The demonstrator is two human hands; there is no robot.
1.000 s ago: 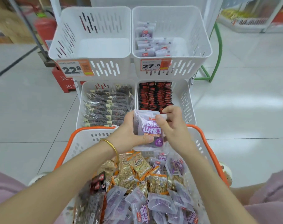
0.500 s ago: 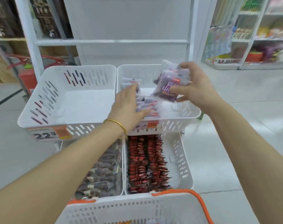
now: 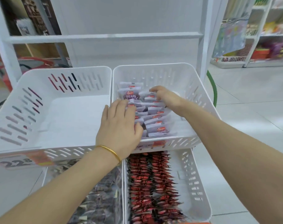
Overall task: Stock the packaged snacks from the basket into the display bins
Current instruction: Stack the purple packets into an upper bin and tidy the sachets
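Purple-and-white snack packets (image 3: 157, 122) stand on edge in two rows inside the upper right display bin (image 3: 182, 73), just toward 1 o'clock from the middle of the view. The right-hand row shows about seven packet tops. The left-hand row shows about five, the rest hidden under a hand.

The left hand (image 3: 119, 126) lies on the left row, its fingers (image 3: 119, 105) fairly straight and pressing the packets down and together. The right hand (image 3: 165, 97) reaches to the far end of the right row, its fingers (image 3: 153, 89) bent down over the packet tops. Whether they pinch a packet or only push cannot be told.

The step in hand looks like settling a fresh batch into this bin. The next move probably calls for letting go, squaring both rows, then reaching back for more.

There are four white bins. The upper left bin (image 3: 64, 113), at 9 o'clock, holds nothing and carries one price label (image 3: 16, 162). At 6 o'clock a lower bin holds dark packets (image 3: 102, 199). Beside it at 5 o'clock, another lower bin (image 3: 194, 183) holds red-and-black packets (image 3: 150, 183), too many to count. Only an orange sliver of the basket (image 3: 195, 222) shows at the bottom edge.
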